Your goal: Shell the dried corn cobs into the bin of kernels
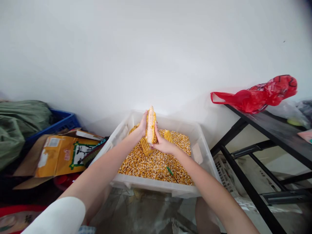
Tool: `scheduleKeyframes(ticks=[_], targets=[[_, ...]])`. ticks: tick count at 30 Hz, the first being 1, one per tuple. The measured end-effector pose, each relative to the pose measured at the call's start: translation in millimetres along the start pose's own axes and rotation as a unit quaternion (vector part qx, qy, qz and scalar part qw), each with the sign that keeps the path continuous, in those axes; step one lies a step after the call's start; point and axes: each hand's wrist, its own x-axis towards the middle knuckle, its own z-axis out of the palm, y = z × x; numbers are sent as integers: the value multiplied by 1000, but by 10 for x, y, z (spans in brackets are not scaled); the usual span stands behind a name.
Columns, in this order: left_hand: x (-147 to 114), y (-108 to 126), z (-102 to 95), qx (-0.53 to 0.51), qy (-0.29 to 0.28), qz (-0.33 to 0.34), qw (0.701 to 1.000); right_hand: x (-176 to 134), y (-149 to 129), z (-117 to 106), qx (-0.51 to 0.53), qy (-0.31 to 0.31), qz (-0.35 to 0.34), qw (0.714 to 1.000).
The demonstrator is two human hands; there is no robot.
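Observation:
Both my hands hold one upright corn cob [151,125] above a white plastic tub [198,152] full of loose yellow kernels [151,165]. My left hand [141,127] grips the cob's left side, my right hand [162,142] wraps its lower right side. The cob is partly stripped, pale at the top with orange kernels lower down. Other whole cobs lie in the tub under my hands: one [145,147] below the held cob, another [168,136] to its right. A small green-handled tool [170,170] rests on the kernels near the tub's front.
A black metal table [246,185] stands at the right with a red plastic bag [258,95] on it. At the left are an orange cardboard box [60,156], a blue crate [62,122] and green fabric [19,120]. A white wall is behind.

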Motion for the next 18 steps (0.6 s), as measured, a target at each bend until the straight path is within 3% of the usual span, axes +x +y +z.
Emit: scheduleKeyframes(ticks=[3,8,12,14,18], targets=[[-1,26,-18,2,5,11,1000,-10,-36,-60,-12,-13,-13,1000],[20,38,-52,0,-4,26,1000,-31,-76,-50,91,-40,30,995],[25,-14,-42,-18,6,55,998,-4,-41,39,23,57,9,998],[26,-33,-43,-21,14,63,998,2,-32,33,-7,76,4,997],[34,-21,-71,-1,1,24,1000,-29,-44,-76,60,-8,22,998]])
